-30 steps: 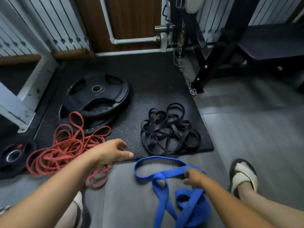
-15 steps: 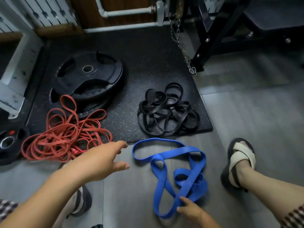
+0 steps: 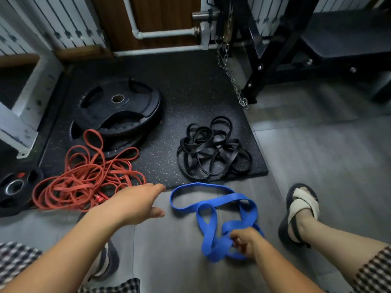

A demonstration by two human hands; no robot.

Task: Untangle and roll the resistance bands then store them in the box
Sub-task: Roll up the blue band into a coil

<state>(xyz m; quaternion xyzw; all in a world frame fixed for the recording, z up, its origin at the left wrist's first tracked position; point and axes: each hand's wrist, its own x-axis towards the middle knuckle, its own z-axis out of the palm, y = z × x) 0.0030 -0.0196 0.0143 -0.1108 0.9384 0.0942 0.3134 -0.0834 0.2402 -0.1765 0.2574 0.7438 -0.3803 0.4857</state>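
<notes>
— What is closest to us?

— The right hand (image 3: 245, 243). Its fingers are curled round the near end of the blue band (image 3: 222, 199) and pinch it. The band is wide and flat. It lies on the grey floor (image 3: 317, 155) in loose, twisted loops that run away from the hand to the edge of the mat (image 3: 190, 85).

— And the other hand?

— The left hand (image 3: 135, 205) is out in front with its fingers almost straight. It holds nothing. It is just left of the blue band's far loop, and the red bands (image 3: 84, 180) are just past it on the left.

— Is that a foot on the right?

— Yes, a foot in a sandal (image 3: 302, 210), flat on the floor, near the blue band but not touching it.

— What about the red bands?

— They are thin and all mixed up in one big heap. Part of the heap is on the floor and part is on the dark, speckled mat. One loop lies up against the big black weight plate (image 3: 118, 104). A small plate (image 3: 14, 187) sits just to the left of the heap.

— And the black ones?

— The black bands (image 3: 203, 136) are in a tangled pile on the right side of the mat, a little beyond the blue band and apart from the red ones.

— What is at the back?

— A metal chain (image 3: 230, 70) hangs down to the floor by a black frame (image 3: 264, 60), right beside the mat's far corner.
</notes>
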